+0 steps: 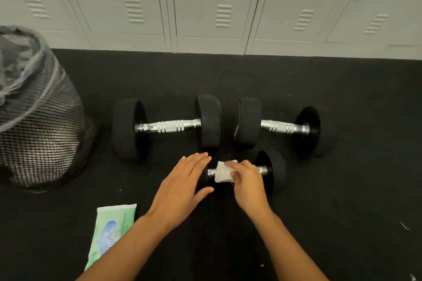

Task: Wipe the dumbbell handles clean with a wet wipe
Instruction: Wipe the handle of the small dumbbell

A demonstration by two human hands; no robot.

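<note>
**Mostly a rolling risk on the near dumbbell**

Right now I'm watching the right hand closed around a folded white wet wipe, pressing it onto the chrome handle of the small dumbbell nearest the camera. My left hand lies flat and open over that dumbbell's left weight, fingers spread, gripping nothing that I can make out.

What worries me: the weights are round and the floor mat is smooth, so a firm rub across the handle could roll the dumbbell away if the flat palm slips. The wipe is bunched small too (it covers only part of the bar), so I judge the knurled ends near each weight could get missed.

Two larger dumbbells, the left one and the right one, lie just behind, their handles bare. The wipe pack sits by my left forearm, and a mesh bin stands far left.
</note>
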